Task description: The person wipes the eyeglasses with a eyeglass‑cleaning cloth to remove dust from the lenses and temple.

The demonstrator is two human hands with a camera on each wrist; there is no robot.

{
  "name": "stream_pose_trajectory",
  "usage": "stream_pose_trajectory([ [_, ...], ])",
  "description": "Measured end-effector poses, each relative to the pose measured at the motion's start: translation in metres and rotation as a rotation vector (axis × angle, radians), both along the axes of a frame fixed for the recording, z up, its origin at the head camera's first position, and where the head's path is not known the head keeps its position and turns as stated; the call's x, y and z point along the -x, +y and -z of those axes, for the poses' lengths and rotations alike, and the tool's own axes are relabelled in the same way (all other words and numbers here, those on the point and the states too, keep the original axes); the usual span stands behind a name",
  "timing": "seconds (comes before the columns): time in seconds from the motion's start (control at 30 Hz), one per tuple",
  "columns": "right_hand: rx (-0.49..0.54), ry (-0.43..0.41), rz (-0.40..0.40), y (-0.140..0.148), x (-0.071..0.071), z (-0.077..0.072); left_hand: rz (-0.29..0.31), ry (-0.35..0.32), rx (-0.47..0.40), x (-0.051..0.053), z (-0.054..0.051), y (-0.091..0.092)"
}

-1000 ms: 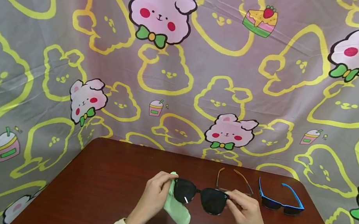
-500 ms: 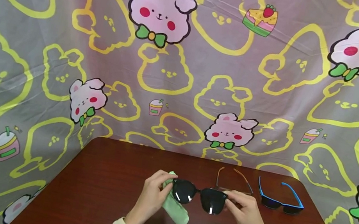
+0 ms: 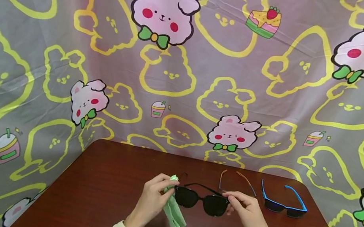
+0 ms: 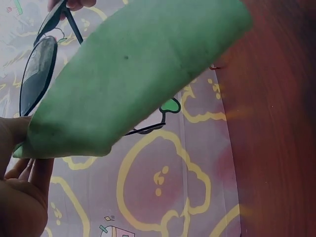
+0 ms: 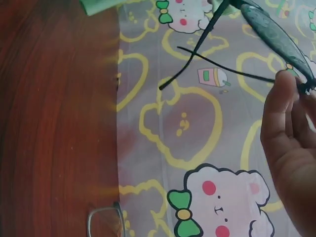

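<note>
Black sunglasses (image 3: 201,202) are held up above the table between both hands, lenses facing the head camera and thin temples stretching away behind. My left hand (image 3: 151,199) pinches the frame at its left end, together with a light green cloth (image 3: 173,216) that hangs below the fingers. In the left wrist view the cloth (image 4: 133,79) covers much of the sunglasses. My right hand (image 3: 249,213) pinches the opposite end of the frame, near the hinge; in the right wrist view the thumb (image 5: 281,96) lies against it.
Behind the right hand, eyeglasses with brown temples (image 3: 238,182) lie on the dark wooden table (image 3: 100,192). Farther right are blue-framed sunglasses (image 3: 284,205) with temples unfolded. A cartoon-print curtain (image 3: 189,70) hangs around the table's back and sides.
The sunglasses have tilted, so their temples now show above the lenses. The right fingers have shifted at the hinge, and the cloth hangs more steeply with its folds showing.
</note>
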State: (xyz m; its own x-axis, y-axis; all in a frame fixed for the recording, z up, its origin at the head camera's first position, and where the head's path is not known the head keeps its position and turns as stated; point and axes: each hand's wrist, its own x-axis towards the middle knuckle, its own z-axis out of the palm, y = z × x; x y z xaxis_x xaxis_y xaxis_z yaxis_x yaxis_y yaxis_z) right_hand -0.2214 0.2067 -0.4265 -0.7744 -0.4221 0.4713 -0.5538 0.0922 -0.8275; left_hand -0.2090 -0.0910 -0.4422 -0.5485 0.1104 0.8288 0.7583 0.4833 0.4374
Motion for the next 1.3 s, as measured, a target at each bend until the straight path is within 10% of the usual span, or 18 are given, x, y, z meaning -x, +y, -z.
stream_pose_trajectory([
  [0.23, 0.059, -0.211, -0.033, -0.002, 0.000, -0.002, 0.036, -0.001, -0.024, 0.000, 0.003, -0.001],
  [0.4, 0.075, -0.294, -0.091, 0.001, 0.001, -0.002, 0.061, -0.134, -0.075, -0.004, 0.001, 0.000],
  [0.83, -0.176, -0.319, -0.088, 0.002, 0.000, -0.004, 0.039, -0.458, -0.284, -0.030, -0.039, 0.010],
  [1.2, -0.198, -0.248, -0.049, -0.002, -0.001, 0.000, 0.028, -0.494, -0.314, -0.030, -0.039, 0.012],
  [1.3, -0.178, -0.218, -0.021, -0.004, -0.001, 0.001, -0.004, -0.478, -0.312, -0.021, -0.025, 0.012],
])
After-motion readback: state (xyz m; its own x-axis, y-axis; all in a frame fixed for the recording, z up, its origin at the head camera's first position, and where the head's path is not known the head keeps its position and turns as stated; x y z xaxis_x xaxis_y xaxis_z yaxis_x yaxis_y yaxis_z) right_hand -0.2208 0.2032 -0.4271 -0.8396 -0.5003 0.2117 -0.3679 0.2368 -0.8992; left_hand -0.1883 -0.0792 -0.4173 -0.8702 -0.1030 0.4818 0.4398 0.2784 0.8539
